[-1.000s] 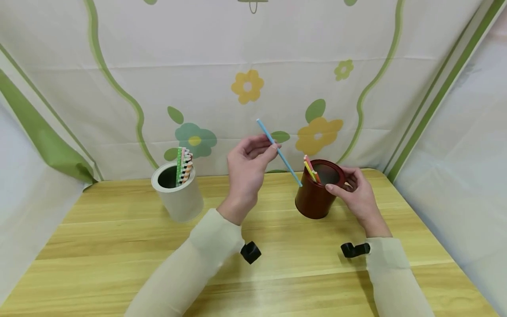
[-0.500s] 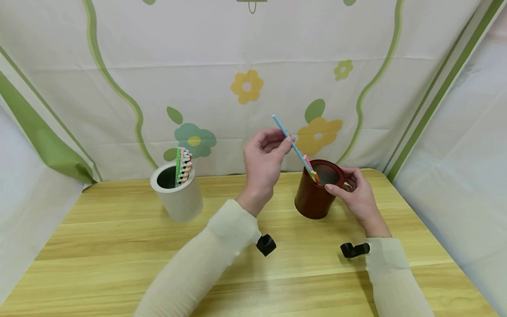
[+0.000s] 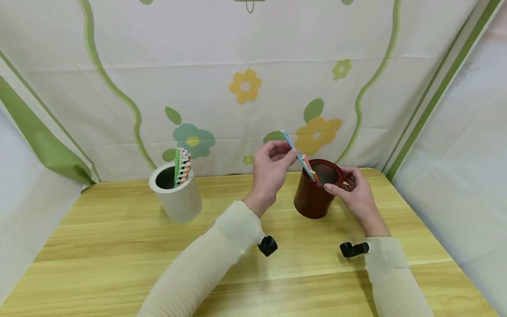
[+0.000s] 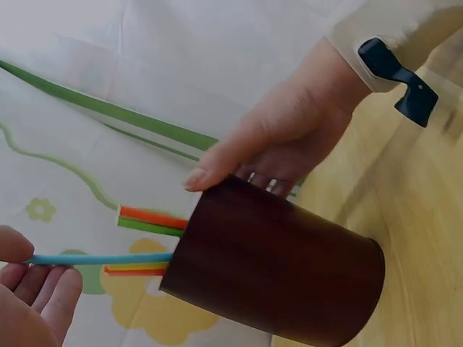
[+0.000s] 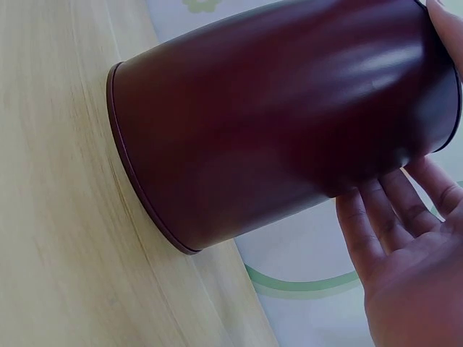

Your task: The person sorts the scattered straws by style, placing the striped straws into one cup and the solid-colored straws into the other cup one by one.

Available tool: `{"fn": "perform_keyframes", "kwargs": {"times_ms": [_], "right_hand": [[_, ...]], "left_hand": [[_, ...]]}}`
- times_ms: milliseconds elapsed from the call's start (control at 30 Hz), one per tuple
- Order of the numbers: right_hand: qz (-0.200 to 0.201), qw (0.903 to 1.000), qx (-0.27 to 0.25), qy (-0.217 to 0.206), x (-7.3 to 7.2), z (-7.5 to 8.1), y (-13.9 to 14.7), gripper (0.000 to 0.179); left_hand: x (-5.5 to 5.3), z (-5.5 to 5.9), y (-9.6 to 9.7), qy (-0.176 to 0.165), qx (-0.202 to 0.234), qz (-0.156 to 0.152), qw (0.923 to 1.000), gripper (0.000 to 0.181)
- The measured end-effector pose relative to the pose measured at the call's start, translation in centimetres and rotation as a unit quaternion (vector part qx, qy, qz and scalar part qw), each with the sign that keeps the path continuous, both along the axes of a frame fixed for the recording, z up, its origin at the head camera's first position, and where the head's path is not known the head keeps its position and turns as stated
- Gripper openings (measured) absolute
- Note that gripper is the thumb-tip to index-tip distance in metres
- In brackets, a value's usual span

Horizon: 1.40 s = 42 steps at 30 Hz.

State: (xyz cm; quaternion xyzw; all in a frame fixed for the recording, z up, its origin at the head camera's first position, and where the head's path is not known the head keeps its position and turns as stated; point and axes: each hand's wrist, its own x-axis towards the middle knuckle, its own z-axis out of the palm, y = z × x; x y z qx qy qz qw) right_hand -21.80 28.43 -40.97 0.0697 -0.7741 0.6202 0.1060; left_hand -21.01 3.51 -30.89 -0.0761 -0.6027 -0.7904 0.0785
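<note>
My left hand (image 3: 271,171) pinches a light blue straw (image 3: 288,139) between thumb and fingers. The straw slants down to the right, its lower end inside the mouth of a dark red canister (image 3: 314,201). In the left wrist view, the straw (image 4: 108,258) enters past the canister's rim beside several red, yellow, green and orange straws (image 4: 152,217). With thumb at the rim and fingers on the far side, my right hand (image 3: 358,196) holds the upright canister. The right wrist view shows those fingers (image 5: 391,210) against the canister's side; its base is on the table.
A white canister (image 3: 182,204) with several patterned straws (image 3: 182,167) stands at the left on the wooden table (image 3: 309,273). A flowered curtain (image 3: 245,44) hangs behind the table, and pale cloth flanks both sides. Both wrists carry a black camera mount (image 3: 268,245).
My left hand has moved right, then down, bringing the blue straw's lower end from beside the dark red canister into its mouth. My right hand keeps its hold on the canister.
</note>
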Motion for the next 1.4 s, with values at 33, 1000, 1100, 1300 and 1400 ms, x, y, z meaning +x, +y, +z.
{"fn": "perform_keyframes", "kwargs": {"times_ms": [33, 1000, 1100, 1300, 1400], "right_hand": [[0.0, 1.0, 0.002, 0.0, 0.0, 0.0, 0.0, 0.053], [-0.006, 0.9999, 0.009, -0.008, 0.0, 0.1, -0.1, 0.054], [-0.006, 0.9999, 0.01, -0.009, 0.0, 0.1, -0.1, 0.054], [-0.008, 0.9999, 0.01, -0.008, 0.1, 0.2, -0.2, 0.053], [-0.005, 0.9999, 0.008, -0.009, 0.1, 0.3, -0.2, 0.052]], "left_hand": [[0.0, -0.1, 0.0, -0.003, -0.007, -0.003, 1.0, 0.019], [-1.7, -0.5, 0.4, -0.054, -0.245, -0.072, 0.9654, 0.007], [-1.8, -0.5, 0.4, -0.054, -0.245, -0.077, 0.9651, 0.007], [-1.8, -0.6, 0.4, -0.056, -0.246, -0.082, 0.9643, 0.007], [-1.7, -0.7, 0.3, -0.054, -0.242, -0.078, 0.9655, 0.007]]}}
